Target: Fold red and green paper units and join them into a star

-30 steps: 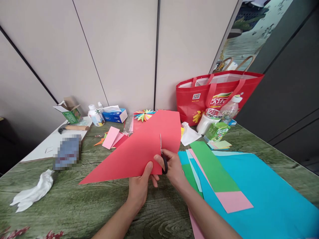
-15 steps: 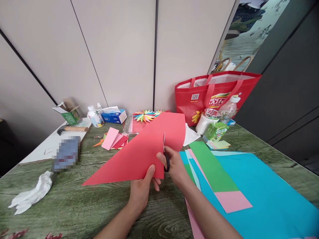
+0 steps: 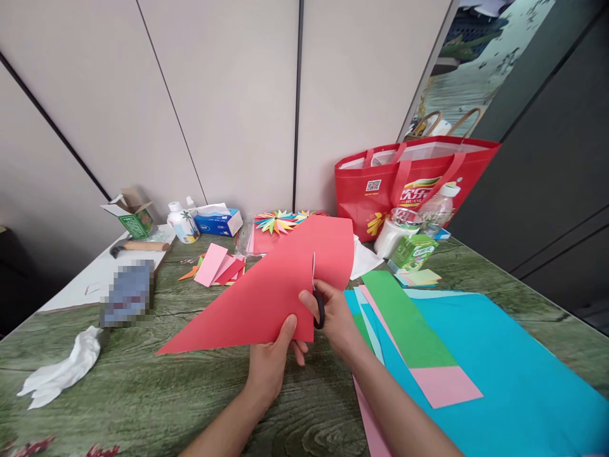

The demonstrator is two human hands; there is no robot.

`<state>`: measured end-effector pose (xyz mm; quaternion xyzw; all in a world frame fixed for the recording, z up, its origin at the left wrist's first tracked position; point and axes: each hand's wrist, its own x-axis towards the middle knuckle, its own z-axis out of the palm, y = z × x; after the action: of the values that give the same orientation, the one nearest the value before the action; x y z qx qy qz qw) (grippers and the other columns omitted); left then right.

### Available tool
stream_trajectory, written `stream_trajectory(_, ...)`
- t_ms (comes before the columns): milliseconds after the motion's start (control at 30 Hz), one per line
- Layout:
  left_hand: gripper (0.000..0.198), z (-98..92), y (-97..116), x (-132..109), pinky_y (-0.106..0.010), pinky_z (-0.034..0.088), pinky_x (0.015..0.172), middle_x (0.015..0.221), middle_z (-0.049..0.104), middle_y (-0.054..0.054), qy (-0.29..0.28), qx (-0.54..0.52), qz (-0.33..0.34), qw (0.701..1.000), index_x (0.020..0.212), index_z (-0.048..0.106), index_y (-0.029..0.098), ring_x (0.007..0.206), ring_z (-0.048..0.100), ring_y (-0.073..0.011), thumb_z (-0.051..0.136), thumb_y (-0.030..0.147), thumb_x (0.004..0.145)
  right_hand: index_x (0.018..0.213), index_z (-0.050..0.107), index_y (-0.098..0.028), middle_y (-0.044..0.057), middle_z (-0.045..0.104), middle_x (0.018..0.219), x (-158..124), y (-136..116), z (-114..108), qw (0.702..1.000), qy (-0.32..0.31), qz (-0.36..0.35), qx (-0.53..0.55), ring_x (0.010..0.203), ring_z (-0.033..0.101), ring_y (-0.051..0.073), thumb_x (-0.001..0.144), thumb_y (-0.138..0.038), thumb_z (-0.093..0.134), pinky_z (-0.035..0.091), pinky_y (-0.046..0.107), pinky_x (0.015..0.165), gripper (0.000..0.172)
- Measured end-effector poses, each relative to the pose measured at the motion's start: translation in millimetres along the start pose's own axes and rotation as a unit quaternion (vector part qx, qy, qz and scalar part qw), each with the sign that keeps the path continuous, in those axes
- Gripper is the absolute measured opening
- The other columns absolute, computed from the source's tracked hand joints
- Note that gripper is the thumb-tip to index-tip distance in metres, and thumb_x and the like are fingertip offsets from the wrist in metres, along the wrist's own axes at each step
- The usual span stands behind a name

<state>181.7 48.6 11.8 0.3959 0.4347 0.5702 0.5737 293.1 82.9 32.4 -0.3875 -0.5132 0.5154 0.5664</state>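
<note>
A large sheet of red paper (image 3: 266, 298) is held up above the table, its long point reaching to the left and its upper right part curving away. My left hand (image 3: 272, 365) grips its lower edge, thumb on the front and fingers behind. My right hand (image 3: 335, 317) is closed on a pair of scissors (image 3: 320, 310) with black handles. Part of a blade shows in a slit in the paper above my right fingers; the rest is hidden behind the sheet.
Blue sheets (image 3: 504, 355) with a green strip (image 3: 404, 317) lie on the right. Behind stand a red bag (image 3: 361, 209), a plastic bottle (image 3: 438, 209) and a green box (image 3: 412, 252). A crumpled tissue (image 3: 64, 368) and a wooden-handled tool (image 3: 145, 245) lie left.
</note>
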Motion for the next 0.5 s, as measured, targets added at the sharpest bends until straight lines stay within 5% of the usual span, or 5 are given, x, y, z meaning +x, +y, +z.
stream_trajectory(500, 0.029, 0.9, 1.6, -0.4, -0.022, 0.036, 0.034, 0.043, 0.056, 0.000, 0.008, 0.005, -0.007, 1.000, 0.058, 0.056, 0.013, 0.033, 0.045, -0.0094, 0.062, 0.039, 0.070, 0.073, 0.057, -0.016, -0.002, 0.056, 0.050, -0.4, 1.9, 1.1, 1.000, 0.003, 0.006, -0.005, 0.043, 0.043, 0.010, 0.071, -0.050, 0.060, 0.032, 0.022, 0.042, 0.034)
